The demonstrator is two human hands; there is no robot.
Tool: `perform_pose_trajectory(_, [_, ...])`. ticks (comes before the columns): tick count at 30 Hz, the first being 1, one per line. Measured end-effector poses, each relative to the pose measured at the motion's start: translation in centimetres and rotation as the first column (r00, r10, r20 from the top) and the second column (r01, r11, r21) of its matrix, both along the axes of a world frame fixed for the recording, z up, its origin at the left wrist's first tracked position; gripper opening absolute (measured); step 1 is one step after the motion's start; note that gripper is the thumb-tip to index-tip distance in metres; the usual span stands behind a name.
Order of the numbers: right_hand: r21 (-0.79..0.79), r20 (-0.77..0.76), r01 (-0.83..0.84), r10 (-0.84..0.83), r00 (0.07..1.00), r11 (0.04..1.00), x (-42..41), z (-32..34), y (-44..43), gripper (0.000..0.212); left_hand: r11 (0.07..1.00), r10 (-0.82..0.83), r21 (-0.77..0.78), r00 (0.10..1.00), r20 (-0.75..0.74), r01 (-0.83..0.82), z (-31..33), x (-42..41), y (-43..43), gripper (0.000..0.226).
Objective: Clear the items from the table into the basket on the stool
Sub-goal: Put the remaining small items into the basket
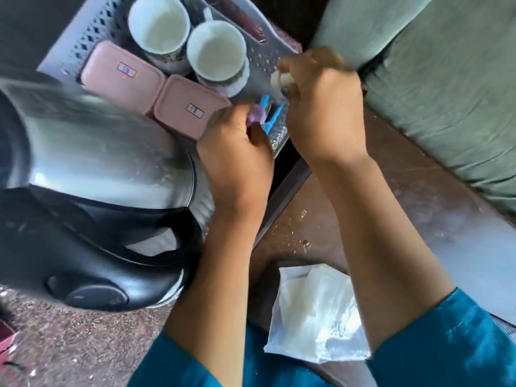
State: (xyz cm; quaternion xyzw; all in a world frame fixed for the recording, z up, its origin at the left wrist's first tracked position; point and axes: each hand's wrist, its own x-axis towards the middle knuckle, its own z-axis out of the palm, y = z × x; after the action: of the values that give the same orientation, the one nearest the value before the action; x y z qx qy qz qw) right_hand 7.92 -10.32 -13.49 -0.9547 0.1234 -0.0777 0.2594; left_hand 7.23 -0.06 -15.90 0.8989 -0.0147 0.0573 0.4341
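A grey perforated basket [264, 55] holds two white cups [159, 22] [216, 51], two pink lidded boxes [120, 76] [187, 107] and a steel kettle with a black handle [92, 163]. My left hand [237, 155] is over the basket's near edge, fingers curled round a purple-and-blue plastic piece [261, 114]. My right hand [324, 107] is just right of it, pinching a small white object [280, 79] at the basket's rim. What that object is stays unclear through blur.
A brown table [391, 196] with crumbs lies to the right of the basket. A crumpled white plastic bag [315, 311] sits on it near my body. A green cushioned seat [446, 79] runs along the far right. Speckled floor [83, 344] shows below left.
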Motion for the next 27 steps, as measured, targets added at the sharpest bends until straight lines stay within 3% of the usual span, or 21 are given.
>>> perform_pose_trajectory(3, [-0.209, -0.089, -0.064, 0.047, 0.995, 0.976, 1.5, 0.1, 0.2, 0.022, 0.991, 0.126, 0.047, 0.992, -0.026, -0.125, -0.1, 0.4, -0.2, 0.025])
perform_pose_trajectory(6, [-0.283, -0.112, -0.087, 0.058, 0.992, 0.955, 2.6, -0.1, 0.6, 0.033, 0.981, 0.192, 0.016, 0.980, -0.055, -0.191, 0.3, 0.9, -0.8, 0.017])
perform_pose_trajectory(11, [-0.221, -0.092, -0.089, 0.070, 0.993, 0.971, 3.3, -0.6, 1.0, 0.019, 0.988, 0.126, 0.107, 0.986, -0.107, -0.114, -0.3, 2.5, -1.4, 0.013])
perform_pose_trajectory(17, [-0.155, -0.012, -0.090, 0.090, 0.996, 0.984, 2.8, -0.7, 1.0, 0.017, 0.989, 0.117, 0.099, 0.992, -0.054, -0.111, -0.7, 2.8, -1.6, 0.009])
perform_pose_trajectory(23, [-0.232, -0.163, -0.163, 0.126, 0.978, 0.959, 3.6, -0.8, 0.9, 0.021, 0.983, 0.109, 0.160, 0.988, -0.112, -0.090, -0.1, 3.2, -1.9, 0.012])
perform_pose_trajectory(27, [-0.192, -0.232, -0.142, 0.096, 0.968, 0.971, 4.1, -0.6, 0.6, 0.020, 0.966, 0.049, 0.260, 0.992, -0.117, -0.017, -0.1, 3.4, -1.8, 0.011])
